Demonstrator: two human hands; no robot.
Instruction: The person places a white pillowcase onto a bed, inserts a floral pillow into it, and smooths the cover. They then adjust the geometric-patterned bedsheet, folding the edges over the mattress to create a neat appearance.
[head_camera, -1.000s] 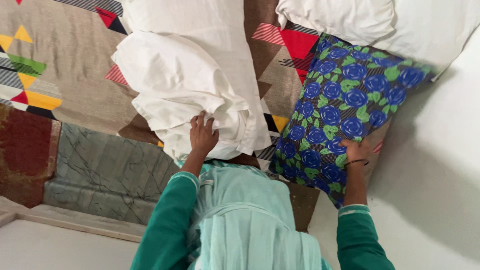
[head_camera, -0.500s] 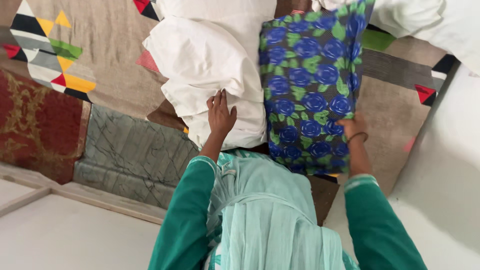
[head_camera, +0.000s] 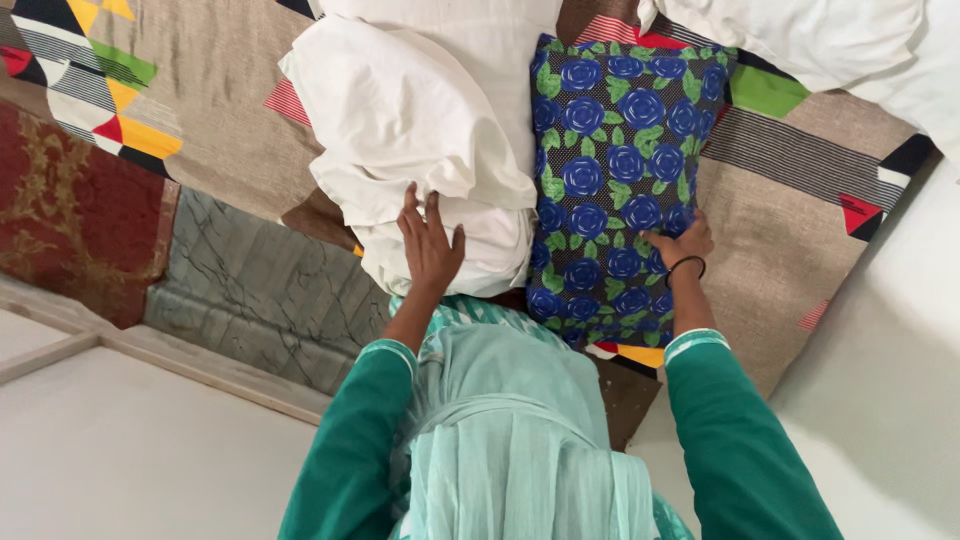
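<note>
Resting flat with fingers spread, my left hand (head_camera: 430, 245) presses the white pillow (head_camera: 410, 130). My right hand (head_camera: 680, 243) lies open, palm down, on the blue rose-patterned pillow (head_camera: 610, 170), which sits just beside the white one on the patterned bedspread (head_camera: 800, 160).

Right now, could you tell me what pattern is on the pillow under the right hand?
Blue roses with green leaves on the pillow, head view.
</note>
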